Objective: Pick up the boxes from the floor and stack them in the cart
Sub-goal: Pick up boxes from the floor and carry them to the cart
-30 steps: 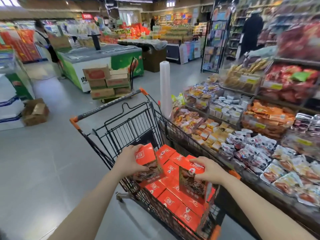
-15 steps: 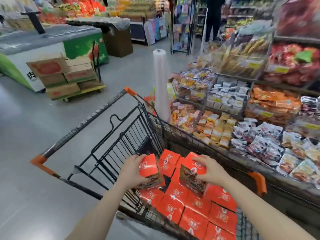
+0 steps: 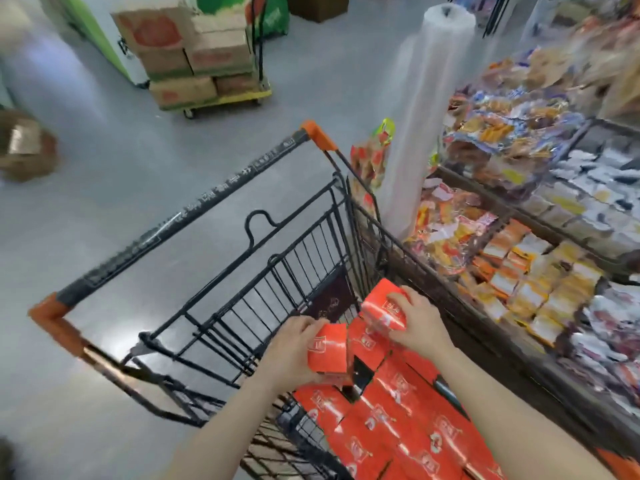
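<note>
Two bare forearms, no sleeves in view

The left hand (image 3: 294, 351) and right hand (image 3: 419, 327) wear no gloves, rings or watch; both forearms enter from the bottom of the frame, uncovered to its edge.

1. The cart (image 3: 346, 216) basket is open from above; its front end near the folding wire flap (image 3: 277, 292) holds bare room.
2. Red boxes (image 3: 398, 427) fill the near end.
3. Snack shelves (image 3: 519, 258) crowd the right side.
4. Grey floor (image 3: 138, 188) lies open to the left.
</note>
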`<state>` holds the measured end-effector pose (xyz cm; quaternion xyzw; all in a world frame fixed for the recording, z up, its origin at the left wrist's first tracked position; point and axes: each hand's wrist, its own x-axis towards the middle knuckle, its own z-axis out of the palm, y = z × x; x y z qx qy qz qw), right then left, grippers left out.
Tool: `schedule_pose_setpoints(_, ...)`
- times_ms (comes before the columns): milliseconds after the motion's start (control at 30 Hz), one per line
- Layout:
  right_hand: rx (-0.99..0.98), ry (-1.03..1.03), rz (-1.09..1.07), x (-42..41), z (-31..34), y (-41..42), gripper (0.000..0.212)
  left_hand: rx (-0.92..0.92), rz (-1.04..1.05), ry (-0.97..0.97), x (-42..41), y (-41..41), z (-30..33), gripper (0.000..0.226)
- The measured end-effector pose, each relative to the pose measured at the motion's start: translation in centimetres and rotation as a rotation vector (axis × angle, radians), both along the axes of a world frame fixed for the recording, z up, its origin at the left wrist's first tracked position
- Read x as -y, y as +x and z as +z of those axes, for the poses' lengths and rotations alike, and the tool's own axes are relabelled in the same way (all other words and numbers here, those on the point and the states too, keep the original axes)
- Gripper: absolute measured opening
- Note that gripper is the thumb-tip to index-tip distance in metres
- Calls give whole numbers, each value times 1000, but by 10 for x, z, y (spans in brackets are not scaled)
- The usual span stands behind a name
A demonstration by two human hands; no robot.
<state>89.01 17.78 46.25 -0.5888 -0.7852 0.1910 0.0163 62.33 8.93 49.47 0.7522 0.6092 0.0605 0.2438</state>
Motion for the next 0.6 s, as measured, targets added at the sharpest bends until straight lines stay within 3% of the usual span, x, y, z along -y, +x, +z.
schedule_pose_setpoints(100,7,61,-3,-18,-26,-5,63,19,22,32,-6,1,-11,107)
schedule_pose_setpoints(200,41,21,36,-20,-36,-2,70,30,6,30,-13,6,-16,106)
schedule_pose_setpoints(433,-26,198,-30,-4,-3,44,53,4,-174,75,-34,31,-38,104)
schedule_pose_setpoints(600,59,183,-155,16,4,87,74,-41,-326,107,-69,58,-50,95)
